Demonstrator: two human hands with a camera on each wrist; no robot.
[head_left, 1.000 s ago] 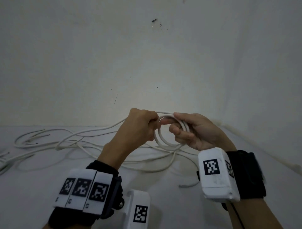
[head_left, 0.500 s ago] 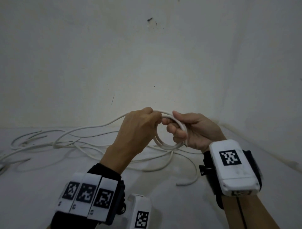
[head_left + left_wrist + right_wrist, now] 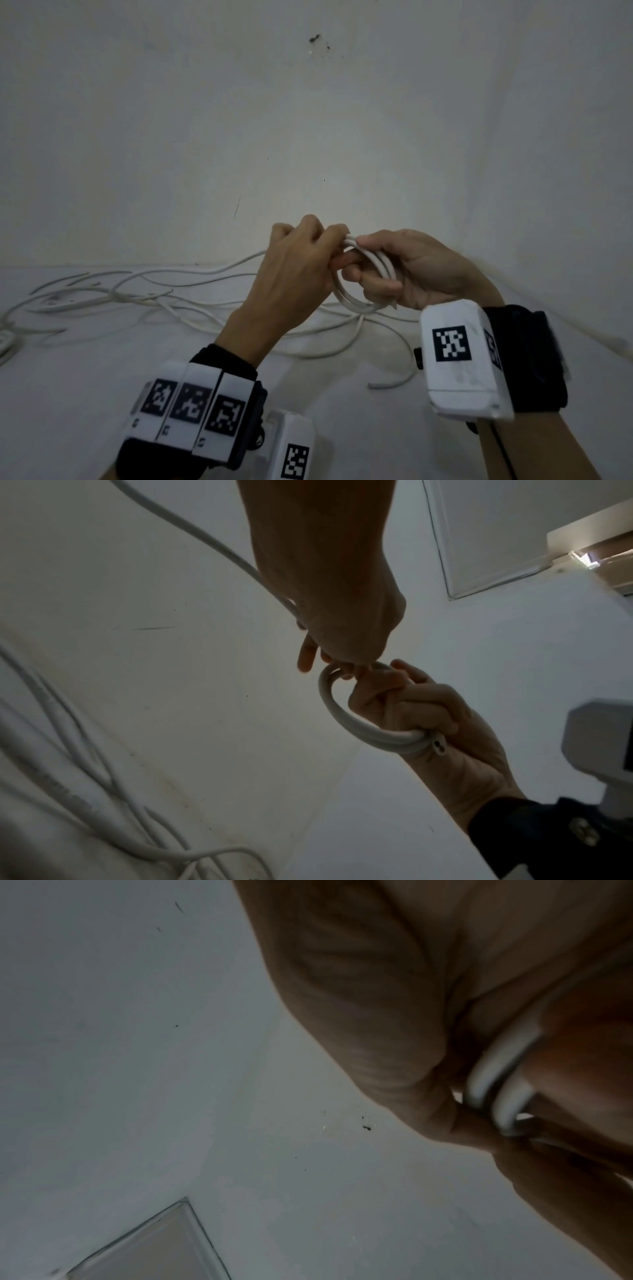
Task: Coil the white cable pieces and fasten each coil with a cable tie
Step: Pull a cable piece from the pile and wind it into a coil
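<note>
A small coil of white cable [image 3: 356, 301] [image 3: 346, 718] [image 3: 496, 1085] hangs in the air between my hands, above the white surface. My right hand [image 3: 394, 270] [image 3: 404, 704] curls its fingers through the coil and grips its turns; the cut cable end [image 3: 439, 746] pokes out below the fist. My left hand [image 3: 308, 253] [image 3: 342, 642] pinches the cable at the top of the coil. From the left hand the free run of the same cable [image 3: 219, 269] [image 3: 192, 528] trails off to the left. No cable tie is visible.
Several loose white cable pieces [image 3: 113, 294] [image 3: 68, 791] lie tangled on the surface to the left and under my hands, with one curved end [image 3: 394, 380] near the right wrist. A white wall [image 3: 308, 120] stands just behind.
My left hand has drawn in close against the right hand at the coil's top. The coil has tilted so its opening looks narrower. The right wrist has rolled a little.
</note>
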